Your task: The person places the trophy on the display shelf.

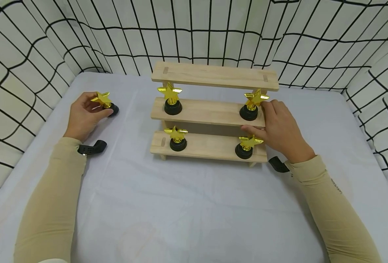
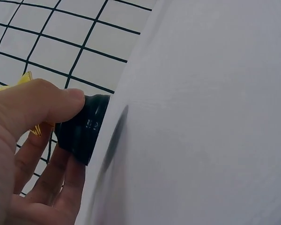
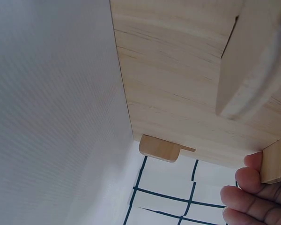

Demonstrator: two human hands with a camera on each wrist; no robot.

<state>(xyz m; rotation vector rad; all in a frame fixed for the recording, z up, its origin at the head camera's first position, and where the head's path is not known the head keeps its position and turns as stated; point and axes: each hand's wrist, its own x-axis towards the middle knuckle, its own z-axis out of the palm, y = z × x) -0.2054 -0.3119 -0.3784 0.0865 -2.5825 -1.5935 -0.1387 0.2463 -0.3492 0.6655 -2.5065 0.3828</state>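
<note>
My left hand [image 1: 83, 118] pinches a small gold star trophy [image 1: 102, 98] by its black base [image 2: 83, 129], between the thumb and fingers. The base is close to the white cloth at the left; whether it touches is hard to tell. In the middle stands a three-step wooden display rack [image 1: 210, 75]. My right hand [image 1: 282, 131] grips the right end of its middle step, thumb along the front edge. Beside those fingers stands a star trophy [image 1: 249, 111]; another trophy [image 1: 244, 150] is on the step below, under the thumb.
At the rack's left end, one trophy [image 1: 172, 106] stands on the middle step and another [image 1: 178, 144] on the bottom step. Black wire mesh [image 1: 190, 31] encloses the back and both sides. White cloth [image 1: 194, 212] covers the table.
</note>
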